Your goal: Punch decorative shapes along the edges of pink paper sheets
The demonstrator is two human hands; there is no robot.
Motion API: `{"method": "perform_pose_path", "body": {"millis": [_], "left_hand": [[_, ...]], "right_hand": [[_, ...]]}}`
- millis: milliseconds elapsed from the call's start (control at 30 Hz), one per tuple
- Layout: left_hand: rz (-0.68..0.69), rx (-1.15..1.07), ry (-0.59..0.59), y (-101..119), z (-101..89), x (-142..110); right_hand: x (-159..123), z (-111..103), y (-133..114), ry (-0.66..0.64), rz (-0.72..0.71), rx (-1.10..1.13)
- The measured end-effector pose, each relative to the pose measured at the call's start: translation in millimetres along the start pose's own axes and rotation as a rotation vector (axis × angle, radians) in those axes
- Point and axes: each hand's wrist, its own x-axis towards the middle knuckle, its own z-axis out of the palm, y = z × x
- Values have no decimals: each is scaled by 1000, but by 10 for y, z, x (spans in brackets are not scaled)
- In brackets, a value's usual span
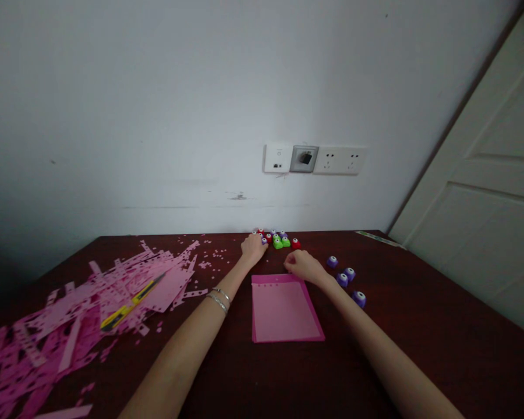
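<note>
My left hand (254, 249), with bracelets at the wrist, reaches to the near left of a cluster of small craft punches (278, 243) by the wall. Its fingers are curled, and what they hold, if anything, is hidden. My right hand (304, 266) is closed at the far right corner of a light pink sheet (283, 314); I cannot make out anything in its fingertips. A row of small marks runs along the sheet's far edge. Beneath it a darker pink sheet (312, 317) shows at the rim. A red punch (296, 244) stands just beyond my right hand.
Several purple punches (342, 280) stand to the right of my right hand. On the left lies a heap of pink paper scraps (76, 314) with a yellow utility knife (128, 305) on top. A ruler-like strip (379, 238) lies at the far right edge.
</note>
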Motion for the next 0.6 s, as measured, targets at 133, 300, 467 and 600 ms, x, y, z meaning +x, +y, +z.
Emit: {"method": "perform_pose_path", "body": {"millis": [133,300,467,600], "left_hand": [[22,-80,-19,-86,-47,-16],[256,-215,-51,-252,-190,-105],[576,-373,-149,-298,-372,-282],[740,-443,-278,-246,-522,-447]], "right_hand": [[9,-21,16,-6,8,9],[33,-79,59,55,-83,91],[41,-153,43,102,-295,308],[-4,-202,-19,11,-375,447]]}}
